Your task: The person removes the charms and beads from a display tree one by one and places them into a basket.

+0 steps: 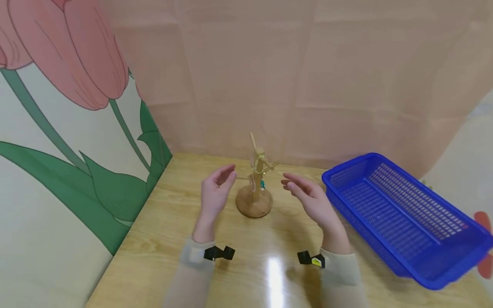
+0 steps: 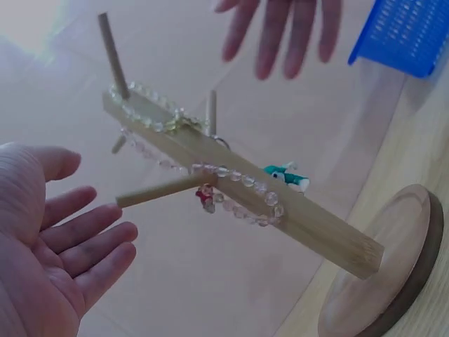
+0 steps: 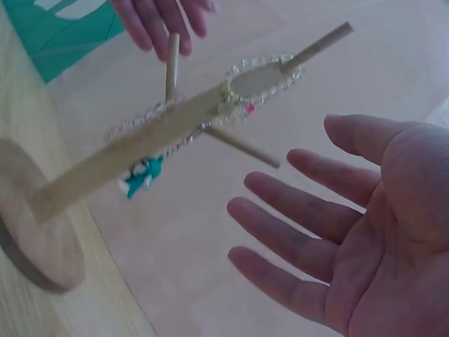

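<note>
A wooden peg stand with a round base stands upright on the table between my two hands. In the left wrist view, a pale clear-bead bracelet circles its top and a pink-bead bracelet hangs on a side peg. A teal and white charm dangles from another peg on a short chain. My left hand is held just left of the stand, fingers loosely extended, holding nothing. To the right of the stand, my right hand is likewise relaxed and holds nothing.
A blue plastic basket with perforated walls sits on the right of the wooden table. Behind the table hangs a pinkish cloth. At left is a wall painted with tulips.
</note>
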`<state>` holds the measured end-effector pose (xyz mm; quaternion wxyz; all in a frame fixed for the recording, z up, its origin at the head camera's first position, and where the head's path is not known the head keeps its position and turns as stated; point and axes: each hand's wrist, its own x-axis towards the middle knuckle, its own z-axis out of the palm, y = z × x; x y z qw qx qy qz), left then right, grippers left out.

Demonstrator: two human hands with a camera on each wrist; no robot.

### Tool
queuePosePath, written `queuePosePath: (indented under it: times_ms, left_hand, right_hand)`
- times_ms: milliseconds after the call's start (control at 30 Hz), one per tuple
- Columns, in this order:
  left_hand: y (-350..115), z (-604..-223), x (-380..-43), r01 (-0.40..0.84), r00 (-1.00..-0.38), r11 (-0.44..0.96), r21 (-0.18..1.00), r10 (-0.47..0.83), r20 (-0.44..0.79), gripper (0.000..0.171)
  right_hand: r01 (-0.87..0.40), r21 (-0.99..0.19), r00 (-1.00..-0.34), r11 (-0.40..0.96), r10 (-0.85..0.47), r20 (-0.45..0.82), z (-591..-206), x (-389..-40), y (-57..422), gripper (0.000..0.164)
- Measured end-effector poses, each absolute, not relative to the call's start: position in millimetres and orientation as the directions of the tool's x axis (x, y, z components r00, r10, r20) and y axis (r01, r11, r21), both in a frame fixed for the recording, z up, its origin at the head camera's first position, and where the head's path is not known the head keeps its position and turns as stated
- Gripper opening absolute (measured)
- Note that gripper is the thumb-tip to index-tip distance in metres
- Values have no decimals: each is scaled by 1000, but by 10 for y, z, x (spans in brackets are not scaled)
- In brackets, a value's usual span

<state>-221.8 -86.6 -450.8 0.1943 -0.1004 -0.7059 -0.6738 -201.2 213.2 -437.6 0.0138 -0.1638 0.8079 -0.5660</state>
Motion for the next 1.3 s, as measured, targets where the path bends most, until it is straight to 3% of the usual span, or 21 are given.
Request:
queuePosePath:
  times_ms: [233,500,833,1067,1300]
  left_hand:
    - [-827,-4566,-2154,393,-914,65,917,-88,397,27]
    - [-787,-4584,-2179,393,-911,95,915,-91,401,21]
    - [-752,-4641,-2228,366,-917,35,930,-158,367,18]
    - [-776,-4630,-2243,342,-930,-62,938,-165,328,15]
    - [-796,-4648,-2278,350,-932,-81,933,-133,338,16]
  right_hand:
    - [-268,-948,-958,169,-153,244,-4354,-1983,1916,40]
    - [-431,-893,-901,132,-4,434,-4270,-2193,1638,26]
    - [-522,-836,-845,170,31,534,-4243,-2334,1437,33]
    - [-511,-834,-849,207,29,527,-4111,-2354,1326,28]
    - [-585,-759,-783,285,44,620,-3903,-2204,1186,23]
